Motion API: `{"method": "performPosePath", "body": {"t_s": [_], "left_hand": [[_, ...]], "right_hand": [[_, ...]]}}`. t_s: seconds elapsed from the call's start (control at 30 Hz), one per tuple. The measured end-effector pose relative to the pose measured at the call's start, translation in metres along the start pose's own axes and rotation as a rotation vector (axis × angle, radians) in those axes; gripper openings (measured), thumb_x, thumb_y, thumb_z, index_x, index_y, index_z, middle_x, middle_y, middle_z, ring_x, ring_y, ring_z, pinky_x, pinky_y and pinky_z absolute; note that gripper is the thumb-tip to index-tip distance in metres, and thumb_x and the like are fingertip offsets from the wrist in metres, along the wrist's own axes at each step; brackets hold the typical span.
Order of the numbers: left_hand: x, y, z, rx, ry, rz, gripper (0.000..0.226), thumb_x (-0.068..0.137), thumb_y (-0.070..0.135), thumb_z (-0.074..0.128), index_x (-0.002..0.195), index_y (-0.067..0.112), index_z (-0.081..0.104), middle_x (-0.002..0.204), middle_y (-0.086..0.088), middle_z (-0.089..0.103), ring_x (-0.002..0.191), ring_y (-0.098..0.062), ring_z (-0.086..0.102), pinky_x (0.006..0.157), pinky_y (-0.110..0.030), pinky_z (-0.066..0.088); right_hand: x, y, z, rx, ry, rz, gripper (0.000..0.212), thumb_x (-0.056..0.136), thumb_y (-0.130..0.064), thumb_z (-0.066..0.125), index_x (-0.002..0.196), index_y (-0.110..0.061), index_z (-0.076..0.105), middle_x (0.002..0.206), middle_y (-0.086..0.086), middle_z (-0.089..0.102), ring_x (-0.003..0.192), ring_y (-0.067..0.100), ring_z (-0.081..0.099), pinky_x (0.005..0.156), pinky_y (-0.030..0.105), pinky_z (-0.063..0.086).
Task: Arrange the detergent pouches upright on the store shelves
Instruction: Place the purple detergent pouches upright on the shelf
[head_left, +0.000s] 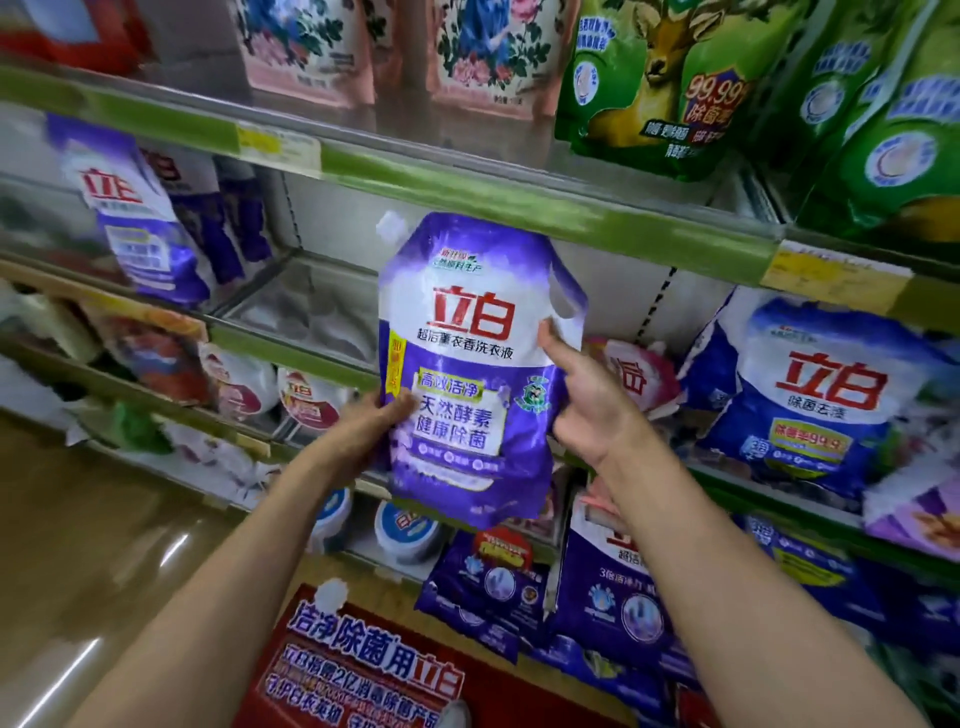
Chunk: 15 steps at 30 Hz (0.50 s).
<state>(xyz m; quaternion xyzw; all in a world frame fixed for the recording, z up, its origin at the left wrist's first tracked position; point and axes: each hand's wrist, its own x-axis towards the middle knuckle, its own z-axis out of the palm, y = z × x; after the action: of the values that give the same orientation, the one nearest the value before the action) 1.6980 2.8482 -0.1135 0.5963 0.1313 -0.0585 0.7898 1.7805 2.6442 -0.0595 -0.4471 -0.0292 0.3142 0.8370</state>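
Pouch (470, 374): purple-white, corner spout, cut-out handle, held upright.

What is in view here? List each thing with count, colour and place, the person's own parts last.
held pouch: one, purple and white, upright in mid-air in front of the middle shelf gap
green pouches: at least two, top shelf, right
floral pouches: two, pink and white, top shelf, centre
purple pouches: one plain, more blurred behind it, middle shelf, left
blue pouch: one, blue and white, middle shelf, right
lower purple pouches: at least two, bottom right
tubs: two, white with blue lids, low shelf
floor sign: one, red, bottom centre
left hand: grip on the held pouch's left edge
right hand: grip on its right edge, thumb in front
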Motion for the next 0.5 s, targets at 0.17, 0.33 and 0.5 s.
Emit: {"method": "performPosePath", "body": {"t_s": [0.17, 0.33, 0.5], "left_hand": [[-0.041, -0.025, 0.001, -0.086, 0.019, -0.031, 0.098, 0.025, 0.064, 0.091, 0.106, 0.017, 0.064, 0.097, -0.007, 0.077, 0.084, -0.022, 0.075, 0.064, -0.035, 0.060], [-0.062, -0.041, -0.025, -0.212, 0.145, 0.012, 0.095, 0.028, 0.057, 0.094, 0.107, 0.013, 0.065, 0.099, -0.013, 0.076, 0.085, -0.028, 0.074, 0.062, -0.037, 0.059], [-0.066, -0.043, -0.067, -0.234, 0.236, -0.024, 0.102, 0.025, 0.050, 0.097, 0.112, 0.007, 0.063, 0.101, -0.018, 0.075, 0.084, -0.033, 0.074, 0.065, -0.042, 0.059]], "right_hand": [[-0.021, 0.018, 0.015, -0.106, -0.003, 0.033, 0.036, 0.089, -0.033, 0.060, 0.118, -0.014, 0.068, 0.114, 0.013, 0.074, 0.101, 0.028, 0.072, 0.092, 0.047, 0.056], [-0.021, 0.038, 0.040, -0.231, -0.026, -0.016, 0.047, 0.080, -0.030, 0.068, 0.123, -0.009, 0.064, 0.110, 0.015, 0.075, 0.099, 0.027, 0.073, 0.080, 0.040, 0.061], [-0.011, 0.081, 0.055, -0.331, -0.035, 0.026, 0.045, 0.074, -0.032, 0.076, 0.116, -0.016, 0.067, 0.111, 0.009, 0.075, 0.101, 0.025, 0.073, 0.085, 0.040, 0.060]]}}
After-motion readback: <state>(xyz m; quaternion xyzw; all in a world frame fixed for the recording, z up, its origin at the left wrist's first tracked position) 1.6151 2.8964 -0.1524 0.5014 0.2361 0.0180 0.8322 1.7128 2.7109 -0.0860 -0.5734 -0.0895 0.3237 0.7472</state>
